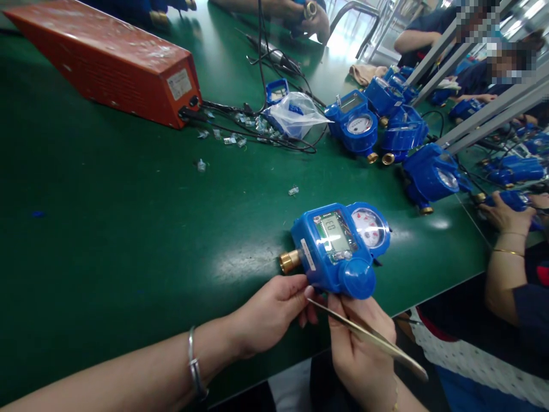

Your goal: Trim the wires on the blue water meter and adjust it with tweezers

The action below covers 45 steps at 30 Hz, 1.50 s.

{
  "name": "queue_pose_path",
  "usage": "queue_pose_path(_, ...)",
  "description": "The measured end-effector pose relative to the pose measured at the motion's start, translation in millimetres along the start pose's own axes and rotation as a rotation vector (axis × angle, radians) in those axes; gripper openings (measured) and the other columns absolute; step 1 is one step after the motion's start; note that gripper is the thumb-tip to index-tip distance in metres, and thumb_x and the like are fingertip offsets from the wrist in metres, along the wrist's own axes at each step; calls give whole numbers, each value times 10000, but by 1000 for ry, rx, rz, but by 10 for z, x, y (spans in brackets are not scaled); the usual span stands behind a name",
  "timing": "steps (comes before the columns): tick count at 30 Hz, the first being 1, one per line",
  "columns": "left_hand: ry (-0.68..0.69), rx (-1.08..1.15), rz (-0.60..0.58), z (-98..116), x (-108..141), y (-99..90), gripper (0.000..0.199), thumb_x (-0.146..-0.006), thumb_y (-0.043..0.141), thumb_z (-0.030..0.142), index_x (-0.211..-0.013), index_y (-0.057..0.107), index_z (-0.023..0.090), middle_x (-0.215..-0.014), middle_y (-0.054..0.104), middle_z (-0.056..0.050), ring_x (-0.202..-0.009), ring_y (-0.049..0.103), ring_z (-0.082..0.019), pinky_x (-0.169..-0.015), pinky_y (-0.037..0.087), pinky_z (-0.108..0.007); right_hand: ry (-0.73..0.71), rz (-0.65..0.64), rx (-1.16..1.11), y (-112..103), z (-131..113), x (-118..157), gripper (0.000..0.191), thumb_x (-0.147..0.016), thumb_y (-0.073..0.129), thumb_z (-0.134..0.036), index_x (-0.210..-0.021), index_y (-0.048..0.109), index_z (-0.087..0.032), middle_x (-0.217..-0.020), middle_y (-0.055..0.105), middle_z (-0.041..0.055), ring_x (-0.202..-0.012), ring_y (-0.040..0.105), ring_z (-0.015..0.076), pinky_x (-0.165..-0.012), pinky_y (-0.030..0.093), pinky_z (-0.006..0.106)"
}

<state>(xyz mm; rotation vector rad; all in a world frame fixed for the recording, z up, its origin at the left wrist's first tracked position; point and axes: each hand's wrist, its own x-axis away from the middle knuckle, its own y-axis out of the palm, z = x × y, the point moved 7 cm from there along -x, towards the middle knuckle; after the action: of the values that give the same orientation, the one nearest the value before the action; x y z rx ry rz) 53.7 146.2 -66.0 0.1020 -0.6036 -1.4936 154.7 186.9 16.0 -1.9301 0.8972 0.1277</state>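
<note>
Seeing blue water meter [341, 249] lower centre on green bench [107, 217]. Left hand [268, 312] fingertips bracing its near edge; right hand [360, 343] pinching tweezers [369, 337]. Judging it heavy, rigid; gripping body, avoiding glass dial.

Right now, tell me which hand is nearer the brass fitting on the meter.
Left. The left hand sits just below the brass fitting, fingertips at the meter beside it. The right hand, holding tweezers, is under the meter's far end.
</note>
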Motion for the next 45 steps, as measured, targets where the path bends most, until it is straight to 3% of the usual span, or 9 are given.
queue_pose_path(6, 4, -2, -4, 32, -20, 22, 419, -892, 554, 531, -808, 611, 125, -732, 605, -34, -614, 490, -114, -567, 367, -257, 362, 80, -548, 107, 293, 79, 181, -965, 509, -179, -862, 656, -195, -699, 595, -14, -602, 542, 96, -556, 435, 208)
queue_pose_path(11, -14, 5, -8, 32, -31, 21, 388, -890, 552, 491, -798, 604, 118, -731, 600, -39, -644, 515, -127, -577, 369, -263, 521, 142, -821, 297, 546, 262, 148, -956, 561, -242, -875, 672, -187, -684, 593, -10, -571, 491, 83, -521, 391, 194)
queue_pose_path(15, -27, 25, -2, -8, -26, 11, 389, -872, 570, 515, -802, 575, 132, -713, 559, -14, -628, 483, -117, -573, 358, -261, 555, 51, -1015, 478, 540, 312, 164, -964, 540, -256, -877, 657, -182, -709, 622, 11, -604, 545, 105, -555, 435, 222)
queue_pose_path(17, -37, 32, -3, -36, -26, 6, 400, -870, 567, 530, -806, 568, 135, -719, 551, -12, -629, 474, -115, -577, 357, -260, 477, 57, -961, 441, 475, 294, 181, -971, 513, -244, -879, 657, -186, -753, 647, 27, -676, 603, 138, -619, 488, 268)
queue_pose_path(21, -44, 14, -5, -49, -30, -8, 408, -881, 554, 520, -825, 607, 119, -743, 578, -35, -660, 499, -128, -596, 363, -263, 244, 195, -469, 139, 324, 259, 202, -948, 492, -147, -919, 684, -203, -847, 676, 41, -819, 628, 168, -747, 500, 320)
queue_pose_path(26, -35, 11, -17, -15, -28, -5, 381, -882, 548, 487, -844, 615, 113, -732, 581, -29, -654, 503, -126, -600, 369, -259, 135, 167, -213, 64, 215, 208, 226, -925, 473, -110, -1001, 672, -184, -871, 684, 41, -799, 619, 164, -758, 478, 320)
queue_pose_path(34, -40, 47, -17, -36, -36, 11, 369, -884, 558, 477, -845, 601, 113, -738, 592, -31, -649, 506, -125, -603, 375, -261, 149, 144, -265, 129, 245, 181, 245, -938, 459, -102, -1006, 671, -205, -894, 677, 24, -836, 618, 153, -765, 475, 296)
queue_pose_path(40, -56, 128, -21, -20, -27, 17, 380, -860, 607, 491, -807, 618, 115, -716, 590, -29, -649, 510, -128, -599, 381, -261, 297, 209, -576, 197, 434, 287, 186, -963, 493, -172, -940, 672, -217, -876, 662, 24, -816, 632, 163, -732, 507, 306)
queue_pose_path(45, -112, 273, -26, -75, -11, 33, 347, -811, 660, 447, -838, 614, 105, -778, 617, -62, -663, 523, -126, -616, 386, -250, 235, 155, -593, 212, 393, 244, 230, -955, 492, -138, -1023, 681, -250, -914, 668, 3, -885, 607, 139, -785, 484, 272)
